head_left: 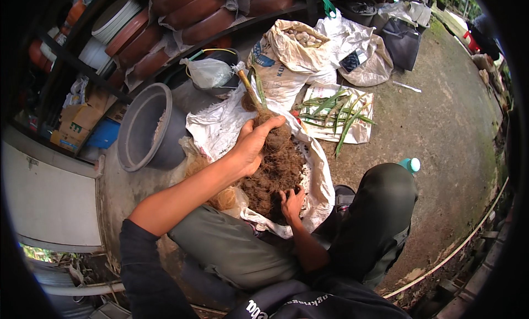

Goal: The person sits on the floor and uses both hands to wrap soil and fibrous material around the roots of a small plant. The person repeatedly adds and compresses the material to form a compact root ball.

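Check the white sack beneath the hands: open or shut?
Open: the sack spreads wide around brown soil-like material, with the right hand there.

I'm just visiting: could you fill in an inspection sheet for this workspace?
Surface: concrete floor, with greenish patches.
Job's things: rooted plant, tilted, over brown fibrous soil in an open white sack.
Clutter: cut leaves on a flat white sheet; grey tub; sack of pale lumps.
Grips: left grip closed around the plant's roots; right grip, loosely spread, touching the soil.
Cables: nothing certain; a pale line at right may be a hose.
Surroundings: brown pots stacked on shelving.
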Tool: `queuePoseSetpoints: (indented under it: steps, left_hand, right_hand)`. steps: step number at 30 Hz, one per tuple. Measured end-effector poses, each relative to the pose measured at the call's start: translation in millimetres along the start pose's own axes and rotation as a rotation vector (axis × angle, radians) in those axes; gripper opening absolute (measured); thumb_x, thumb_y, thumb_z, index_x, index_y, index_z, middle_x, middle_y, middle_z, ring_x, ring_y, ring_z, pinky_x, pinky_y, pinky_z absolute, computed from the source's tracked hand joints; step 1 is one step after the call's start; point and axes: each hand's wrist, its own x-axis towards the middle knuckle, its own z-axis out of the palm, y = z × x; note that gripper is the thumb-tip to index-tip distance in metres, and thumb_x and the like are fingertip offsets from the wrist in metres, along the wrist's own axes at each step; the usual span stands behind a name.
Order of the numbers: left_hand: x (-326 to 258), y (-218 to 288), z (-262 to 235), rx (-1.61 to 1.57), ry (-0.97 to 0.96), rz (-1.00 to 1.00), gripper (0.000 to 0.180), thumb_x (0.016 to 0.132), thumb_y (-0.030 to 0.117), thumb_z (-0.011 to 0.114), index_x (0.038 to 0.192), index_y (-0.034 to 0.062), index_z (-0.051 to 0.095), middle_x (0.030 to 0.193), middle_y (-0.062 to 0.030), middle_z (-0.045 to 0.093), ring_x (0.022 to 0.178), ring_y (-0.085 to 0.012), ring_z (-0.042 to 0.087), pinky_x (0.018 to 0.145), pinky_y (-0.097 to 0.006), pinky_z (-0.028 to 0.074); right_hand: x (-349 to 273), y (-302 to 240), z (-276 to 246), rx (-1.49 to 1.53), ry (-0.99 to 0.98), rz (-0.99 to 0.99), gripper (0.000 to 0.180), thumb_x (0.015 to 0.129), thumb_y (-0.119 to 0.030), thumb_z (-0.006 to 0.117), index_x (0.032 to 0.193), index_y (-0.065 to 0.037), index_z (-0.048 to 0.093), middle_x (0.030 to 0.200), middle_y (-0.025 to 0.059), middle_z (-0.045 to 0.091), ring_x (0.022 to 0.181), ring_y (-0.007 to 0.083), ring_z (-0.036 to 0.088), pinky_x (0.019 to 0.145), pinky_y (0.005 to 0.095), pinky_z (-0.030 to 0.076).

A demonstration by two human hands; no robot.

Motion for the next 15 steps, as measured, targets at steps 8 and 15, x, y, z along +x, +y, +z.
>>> queuePoseSetpoints:
  steps: [8,15]
  left_hand:
    - [6.6,-0.6,-6.0,-0.035,-0.045,0.044,0.045,0.088,0.033,0.069,0.119,0.0056,0.051,0.11,-0.0071,0.06,0.099,-0.0188,0.062,0.085,-0.039,0.055]
    - [5.4,3.8,-7.4,-0.168,-0.099,0.013,0.032,0.092,0.036,0.062,0.107,0.0084,0.058,0.092,-0.0053,0.064,0.083,-0.0171,0.064,0.076,-0.037,0.055]
  right_hand:
    - [28.5,-3.5,-5.5,0.35,0.191,0.219,0.031,0.097,-0.028,0.058,0.099,0.003,0.055,0.113,0.0225,0.053,0.104,0.0384,0.053,0.09,0.0444,0.041]
    - [42.5,0.4,6.2,0.641,0.245,0.388,0.03,0.097,-0.026,0.055,0.106,0.002,0.054,0.098,0.0189,0.062,0.092,0.0325,0.058,0.086,0.0424,0.044]
